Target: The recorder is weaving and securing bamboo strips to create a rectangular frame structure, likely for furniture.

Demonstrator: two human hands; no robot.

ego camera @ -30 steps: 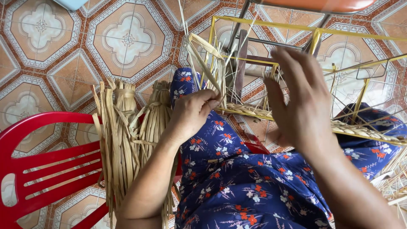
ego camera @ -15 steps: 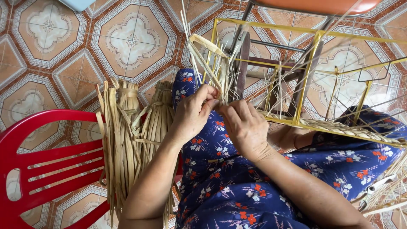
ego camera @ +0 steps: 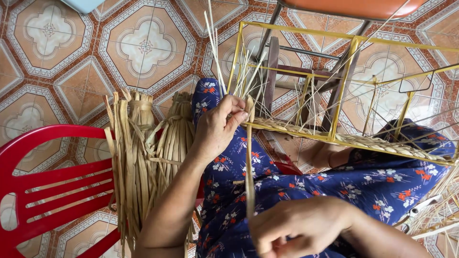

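Observation:
My left hand (ego camera: pixel 217 126) pinches the woven edge at the near left corner of a yellow wire frame (ego camera: pixel 342 88) that rests across my lap. Thin pale straw stalks (ego camera: pixel 217 52) stand up from that corner. A long dry straw strand (ego camera: pixel 249 162) runs straight down from the pinch point to my right hand (ego camera: pixel 306 227), which is closed on its lower end near the bottom of the view. A braided straw border (ego camera: pixel 382 143) lies along the frame's near bar. My lap is covered by blue floral cloth (ego camera: pixel 363 184).
Bundles of dried flat leaves (ego camera: pixel 143 157) lean on a red plastic chair (ego camera: pixel 45 191) at the left. Behind the frame stand the legs of a chair with an orange seat (ego camera: pixel 356 7). Loose straw (ego camera: pixel 437 215) lies at the lower right. Patterned floor tiles (ego camera: pixel 138 43) lie all around.
My right hand has come down from the frame to the bottom of the view, drawing the straw strand taut. My left hand stayed at the frame's corner.

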